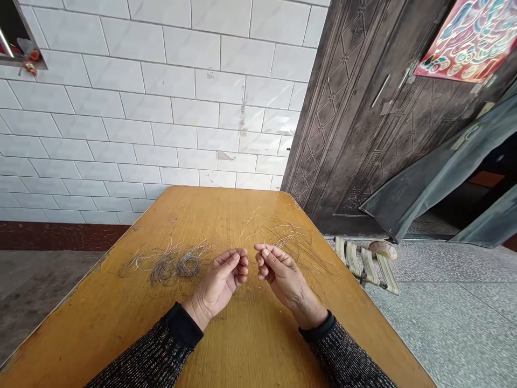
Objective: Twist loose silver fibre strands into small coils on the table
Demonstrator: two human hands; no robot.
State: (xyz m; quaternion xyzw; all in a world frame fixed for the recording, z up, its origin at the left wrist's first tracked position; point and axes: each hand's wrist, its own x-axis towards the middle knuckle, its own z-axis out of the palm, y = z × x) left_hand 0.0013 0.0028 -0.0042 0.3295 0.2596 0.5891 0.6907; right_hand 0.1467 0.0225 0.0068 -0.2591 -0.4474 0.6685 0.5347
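Observation:
Over the middle of the wooden table (250,334), my left hand (224,277) is closed in a pinch of thumb and forefinger on a thin wire (241,237) that rises from the fingertips. My right hand (283,275) faces it a short gap away, thumb and forefinger pinched too; a fine strand seems to stick up there, but what it grips is too small to make out. Left of my left hand lie several coiled bundles of grey wire (188,264). Beyond and right of my right hand, loose thin wires (299,240) spread over the table.
A white tiled wall (194,113) stands behind the table. To the right are a dark carved door (323,124) and a grey curtain (436,178). A low stool with striped straps (365,264) sits on the floor by the table's right edge.

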